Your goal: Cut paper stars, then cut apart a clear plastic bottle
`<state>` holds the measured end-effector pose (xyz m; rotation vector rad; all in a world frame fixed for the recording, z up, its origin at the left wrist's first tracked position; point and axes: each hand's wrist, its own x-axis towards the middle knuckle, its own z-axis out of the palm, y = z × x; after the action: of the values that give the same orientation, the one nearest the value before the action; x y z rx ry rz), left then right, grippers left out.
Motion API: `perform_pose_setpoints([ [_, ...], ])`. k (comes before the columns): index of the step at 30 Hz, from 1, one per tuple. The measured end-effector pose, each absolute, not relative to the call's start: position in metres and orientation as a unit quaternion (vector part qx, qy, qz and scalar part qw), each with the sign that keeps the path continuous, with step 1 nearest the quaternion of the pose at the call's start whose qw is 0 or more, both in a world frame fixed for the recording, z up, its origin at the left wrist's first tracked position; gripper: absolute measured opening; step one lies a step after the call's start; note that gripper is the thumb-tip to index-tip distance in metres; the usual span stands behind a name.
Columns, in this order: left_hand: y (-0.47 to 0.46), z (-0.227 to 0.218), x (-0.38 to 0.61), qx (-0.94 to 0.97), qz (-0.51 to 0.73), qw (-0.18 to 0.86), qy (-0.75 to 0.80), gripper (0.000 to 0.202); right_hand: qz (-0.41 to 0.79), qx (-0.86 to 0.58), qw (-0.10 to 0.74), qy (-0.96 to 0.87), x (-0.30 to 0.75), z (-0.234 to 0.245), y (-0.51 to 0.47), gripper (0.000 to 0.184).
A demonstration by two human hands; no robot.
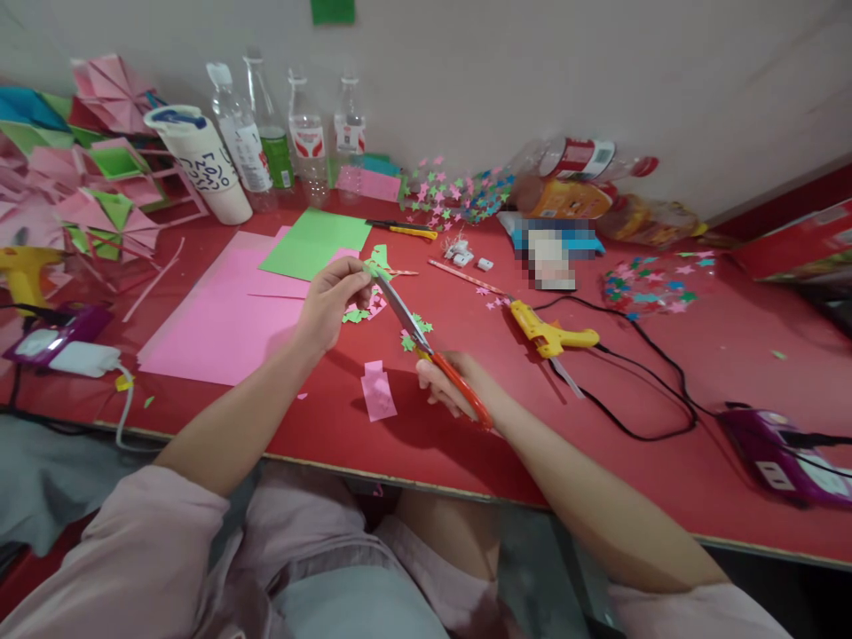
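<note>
My right hand [447, 383] grips the orange handles of a pair of scissors [426, 342] whose blades point up and left over the red table [666, 444]. The blade tips meet a small green paper piece [378, 266] that my left hand [331, 297] pinches between thumb and fingers. Green and pink paper offcuts [379, 311] lie under the blades. A small pink scrap [377, 391] lies near the table's front edge, below the scissors.
Pink sheets [226, 319] and a green sheet [315, 242] lie left. A yellow glue gun [551, 335] with a black cord lies right. Bottles [266, 133], a white cup [203, 164], folded paper shapes [86, 177], paper stars [459, 195] and purple power strips [778, 453] ring the table.
</note>
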<state>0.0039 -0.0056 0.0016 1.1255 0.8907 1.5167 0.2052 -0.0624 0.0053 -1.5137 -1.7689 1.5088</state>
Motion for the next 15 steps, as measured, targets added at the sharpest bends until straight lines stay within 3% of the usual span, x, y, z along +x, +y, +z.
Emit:
perform_pose_setpoints([
  [15, -0.0048, 0.0004, 0.0034, 0.479, 0.626, 0.493, 0.369, 0.010, 0.550, -0.535, 0.146, -0.624, 0.2095, -0.0044, -0.0552, 0.042],
])
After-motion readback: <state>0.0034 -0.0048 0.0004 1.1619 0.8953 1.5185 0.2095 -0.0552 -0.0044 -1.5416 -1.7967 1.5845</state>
